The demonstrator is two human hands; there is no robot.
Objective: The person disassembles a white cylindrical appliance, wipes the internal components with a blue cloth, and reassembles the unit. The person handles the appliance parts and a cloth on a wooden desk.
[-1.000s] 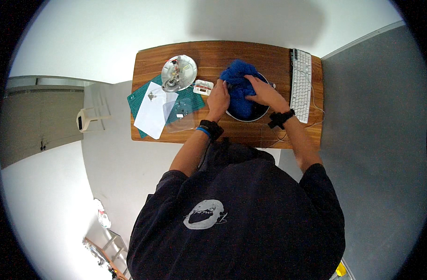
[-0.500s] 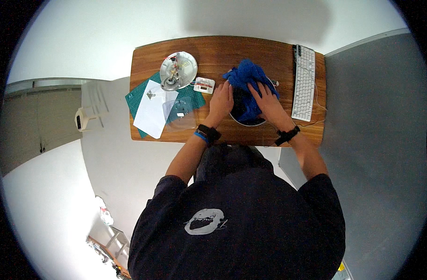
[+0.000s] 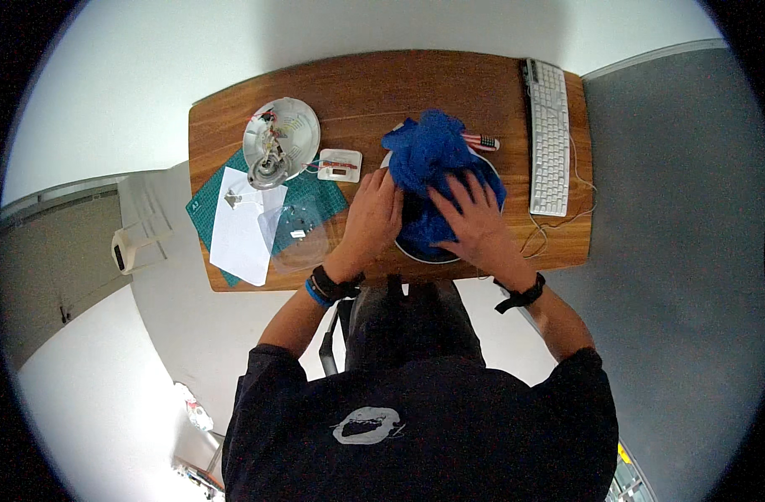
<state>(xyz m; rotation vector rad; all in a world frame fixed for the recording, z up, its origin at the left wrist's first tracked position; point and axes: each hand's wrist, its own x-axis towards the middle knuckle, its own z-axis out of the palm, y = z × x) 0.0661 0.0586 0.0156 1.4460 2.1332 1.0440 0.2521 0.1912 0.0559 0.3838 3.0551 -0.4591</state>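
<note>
A crumpled blue cloth [image 3: 433, 155] is heaped over a round, white-rimmed dish-like piece [image 3: 437, 258] near the table's front edge. The cloth hides most of the piece, and a dark patch shows at its left. My right hand [image 3: 476, 224] lies on the cloth with its fingers spread. At the left rim, my left hand [image 3: 371, 216] has its fingers close together against the piece; its thumb is hidden. A small item with red and white stripes [image 3: 481, 142] pokes out beyond the cloth on the right.
On the left are a round white lamp-like base [image 3: 303, 138] with exposed wires, a small white box [image 3: 341, 166], a green cutting mat [image 3: 202, 201], white paper [image 3: 240, 234] and a clear plastic tray [image 3: 303, 251]. A white keyboard [image 3: 550, 142] with a cable stands at the right.
The whole view has shifted. The blue cloth sits differently, bunched more over the middle of the round piece, and more of the striped item shows. Both hands stay at the piece.
</note>
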